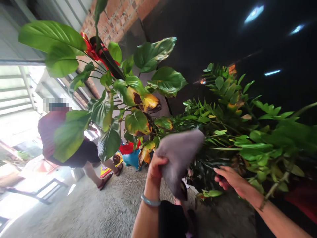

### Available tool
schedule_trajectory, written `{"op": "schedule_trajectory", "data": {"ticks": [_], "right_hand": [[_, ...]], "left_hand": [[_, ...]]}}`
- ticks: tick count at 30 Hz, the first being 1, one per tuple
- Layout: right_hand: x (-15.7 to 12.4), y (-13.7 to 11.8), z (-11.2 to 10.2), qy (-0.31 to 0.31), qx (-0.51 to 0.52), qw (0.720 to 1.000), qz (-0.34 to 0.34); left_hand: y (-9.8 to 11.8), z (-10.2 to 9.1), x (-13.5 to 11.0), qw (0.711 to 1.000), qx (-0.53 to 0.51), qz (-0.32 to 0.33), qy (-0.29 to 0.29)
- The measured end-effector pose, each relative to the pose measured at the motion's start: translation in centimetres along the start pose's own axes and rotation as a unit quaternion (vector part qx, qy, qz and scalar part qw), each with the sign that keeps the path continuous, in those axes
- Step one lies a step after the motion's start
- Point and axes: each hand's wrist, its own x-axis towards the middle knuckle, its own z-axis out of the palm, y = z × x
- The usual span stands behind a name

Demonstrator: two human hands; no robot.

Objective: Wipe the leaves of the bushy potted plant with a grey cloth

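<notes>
Concrete floor point(106, 205), blue container point(131, 159) — contents unclear, left hand point(156, 167) gripping grey cloth point(182, 148), right hand point(229, 178) near leaves point(256, 149) — grip unclear

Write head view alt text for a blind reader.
The left hand holds a gray cloth amid leafy plants, some leaves yellow and brown; the right hand is close to more leaves. Another person is farther back, on the left.

A grey cloth point(182, 148) is bunched in the person's left hand point(155, 168), its upper end fanned out and blurred, the rest drooping to a darker, narrow tip. Just beside it, from where I stand, the leafy greenery point(257, 147) sprawls sideways, glossy and dense, some leaves yellowed; whether the right hand point(229, 180) grips any of it, I can't tell
</notes>
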Motion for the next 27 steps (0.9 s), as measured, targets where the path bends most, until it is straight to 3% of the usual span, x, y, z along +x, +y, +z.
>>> {"op": "schedule_trajectory", "data": {"ticks": [2,4,6,8,10,13,17,19,22,25,27], "right_hand": [[-0.1,-0.4,0.3,-0.001,0.005,1.0,0.013],[-0.1,-0.6,0.6,-0.006,0.008,1.0,0.016],[0.0,-0.5,0.7,-0.008,0.011,1.0,0.017],[0.1,-0.3,0.7,-0.006,0.011,1.0,0.021],[0.2,-0.1,0.6,-0.001,0.009,1.0,0.027],[0.2,-0.1,0.6,0.007,0.003,0.999,0.036],[-0.1,-0.8,0.8,0.018,-0.001,0.999,0.042],[-0.3,-1.1,0.9,0.021,0.001,0.999,0.041],[-0.5,-1.2,1.1,0.027,0.005,0.999,0.037],[-0.7,-1.3,1.0,0.039,0.004,0.998,0.041],[-0.8,-1.4,0.9,0.042,0.002,0.998,0.044]], "left_hand": [[0.4,-0.4,1.4,0.99,-0.051,0.044,0.123],[-1.2,-0.9,1.9,0.977,-0.053,0.049,0.201],[-4.2,-1.6,0.9,0.977,-0.019,0.018,0.212],[-7.1,-2.6,-1.2,0.984,0.012,-0.036,0.173],[-8.5,-3.9,-3.3,0.984,-0.009,-0.099,0.147],[-6.5,-5.4,-4.3,0.982,-0.059,-0.083,0.158],[-1.2,-4.7,-0.8,0.968,-0.097,0.095,0.21],[-0.8,-3.4,1.0,0.965,-0.093,0.102,0.223],[-4.5,-1.8,0.9,0.978,-0.027,0.031,0.203],[-9.4,-1.8,-2.1,0.984,0.021,-0.108,0.139],[-10.6,-2.5,-4.3,0.976,-0.003,-0.182,0.119]]}}
